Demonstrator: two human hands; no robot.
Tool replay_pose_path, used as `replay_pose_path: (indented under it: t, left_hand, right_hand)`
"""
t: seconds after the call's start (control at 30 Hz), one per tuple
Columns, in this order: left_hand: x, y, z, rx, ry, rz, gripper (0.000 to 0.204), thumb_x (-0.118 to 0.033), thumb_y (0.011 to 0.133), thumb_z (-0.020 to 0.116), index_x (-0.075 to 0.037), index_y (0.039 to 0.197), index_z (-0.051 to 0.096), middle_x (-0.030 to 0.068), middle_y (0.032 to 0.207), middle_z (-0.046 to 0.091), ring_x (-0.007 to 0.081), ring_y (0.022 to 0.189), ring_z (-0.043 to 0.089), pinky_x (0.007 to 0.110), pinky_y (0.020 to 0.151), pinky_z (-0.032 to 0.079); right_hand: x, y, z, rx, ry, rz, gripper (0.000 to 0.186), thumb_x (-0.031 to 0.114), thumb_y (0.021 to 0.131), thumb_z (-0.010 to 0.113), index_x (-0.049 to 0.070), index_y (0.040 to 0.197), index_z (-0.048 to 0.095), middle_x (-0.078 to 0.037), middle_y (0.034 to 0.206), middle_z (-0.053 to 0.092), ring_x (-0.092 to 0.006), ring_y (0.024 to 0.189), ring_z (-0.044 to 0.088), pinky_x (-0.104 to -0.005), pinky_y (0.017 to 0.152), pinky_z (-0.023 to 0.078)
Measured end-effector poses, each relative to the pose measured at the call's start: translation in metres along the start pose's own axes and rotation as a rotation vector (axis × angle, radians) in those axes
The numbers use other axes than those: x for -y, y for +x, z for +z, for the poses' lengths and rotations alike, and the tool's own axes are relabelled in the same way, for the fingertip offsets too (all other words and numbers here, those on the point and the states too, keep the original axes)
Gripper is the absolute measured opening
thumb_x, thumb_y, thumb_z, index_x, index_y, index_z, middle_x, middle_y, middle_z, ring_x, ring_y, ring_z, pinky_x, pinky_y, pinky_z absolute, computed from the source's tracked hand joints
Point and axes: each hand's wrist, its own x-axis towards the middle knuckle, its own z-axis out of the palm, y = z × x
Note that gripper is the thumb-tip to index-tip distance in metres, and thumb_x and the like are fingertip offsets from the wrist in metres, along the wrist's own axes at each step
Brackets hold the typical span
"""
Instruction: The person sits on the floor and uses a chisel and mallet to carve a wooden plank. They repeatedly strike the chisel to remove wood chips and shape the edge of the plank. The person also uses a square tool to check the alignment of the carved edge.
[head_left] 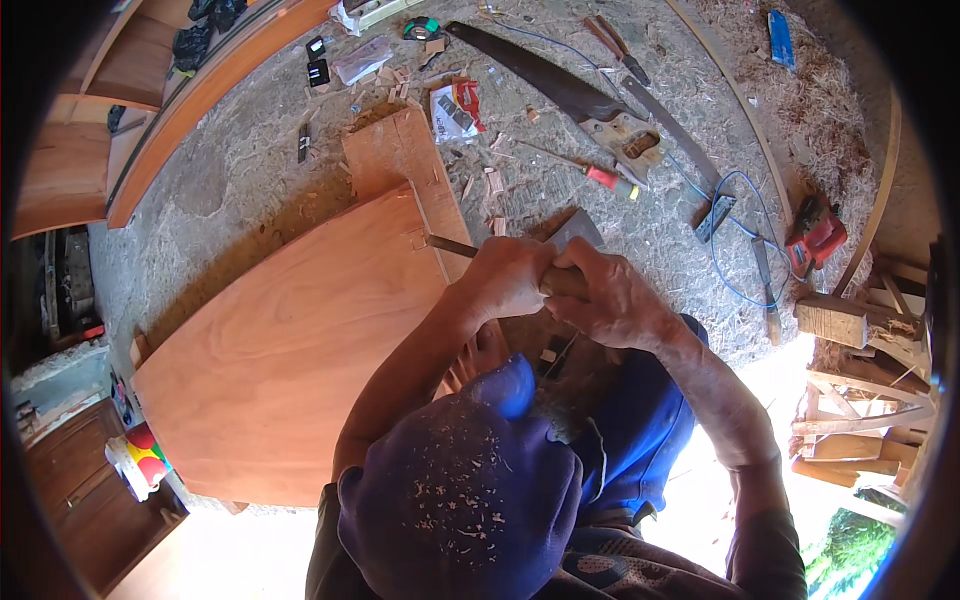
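My left hand point(510, 277) is closed round a chisel point(449, 246), whose tip rests at a small marked cut near the right edge of a large reddish plywood panel point(270, 370). My right hand point(605, 300) grips the chisel's wooden handle point(565, 282), just right of my left hand. The panel's upper corner lies over a narrower board point(385, 150). A flat grey metal piece point(577, 228) shows behind my hands, partly hidden. Below my arms are purple cloth point(460, 490) sprinkled with shavings and my blue-trousered leg point(650, 410).
On the dusty floor lie a handsaw point(530, 75), a red-handled screwdriver point(605, 178), a green tape measure point(420, 28), a red power tool point(815, 240) with blue cable and several offcuts. Wooden cabinets point(60, 170) stand left, stacked timber point(860, 420) right, and a bucket point(135, 460) lower left.
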Motion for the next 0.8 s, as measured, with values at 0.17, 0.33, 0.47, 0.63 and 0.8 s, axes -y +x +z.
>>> replay_pose_path:
  t: [0.17,0.33,0.47,0.63,0.8]
  left_hand:
    - [0.0,0.006,-0.002,0.081,0.003,0.007,0.026,-0.021,0.068,0.079,-0.01,0.087,0.065,0.0127,0.082,0.071,0.0361,0.083,0.071,0.047,0.069,0.056]
    - [-0.005,-0.007,0.012,-0.193,-0.025,0.033,0.025,-0.021,0.069,0.079,-0.01,0.088,0.065,0.0114,0.081,0.07,0.0356,0.08,0.07,0.045,0.067,0.055]
    - [0.002,-0.015,0.017,-0.334,-0.057,0.059,0.025,-0.022,0.068,0.078,-0.012,0.088,0.066,0.0098,0.08,0.069,0.0346,0.079,0.07,0.045,0.066,0.055]
    - [0.002,-0.002,0.002,0.053,-0.03,0.091,0.022,-0.021,0.069,0.077,-0.013,0.087,0.067,0.0101,0.08,0.07,0.0348,0.08,0.07,0.046,0.067,0.055]
    - [-0.001,0.003,-0.003,0.259,0.036,0.08,0.021,-0.019,0.072,0.074,-0.012,0.092,0.069,0.0129,0.082,0.07,0.0363,0.085,0.07,0.047,0.071,0.056]
  right_hand:
    - [-0.014,-0.003,0.003,-0.022,-0.016,-0.073,0.033,0.015,0.086,0.073,0.003,0.105,0.049,-0.016,0.095,0.069,-0.0362,0.089,0.071,-0.0436,0.074,0.055]
    - [0.0,-0.004,0.002,-0.038,-0.24,-0.202,0.032,0.015,0.086,0.07,0.002,0.107,0.049,-0.018,0.094,0.067,-0.0385,0.089,0.068,-0.0459,0.075,0.055]
    - [0.01,-0.006,0.008,0.064,-0.355,-0.214,0.033,0.013,0.085,0.069,0.002,0.108,0.048,-0.019,0.097,0.065,-0.0388,0.093,0.067,-0.0485,0.076,0.055]
    - [-0.007,-0.013,0.015,-0.024,0.178,0.06,0.032,0.015,0.085,0.072,-0.001,0.104,0.053,-0.017,0.098,0.06,-0.0341,0.09,0.067,-0.045,0.073,0.054]
    - [-0.036,-0.02,0.027,-0.101,-0.14,-0.187,0.033,0.018,0.086,0.073,-0.002,0.107,0.057,-0.016,0.093,0.065,-0.031,0.086,0.068,-0.0421,0.075,0.054]
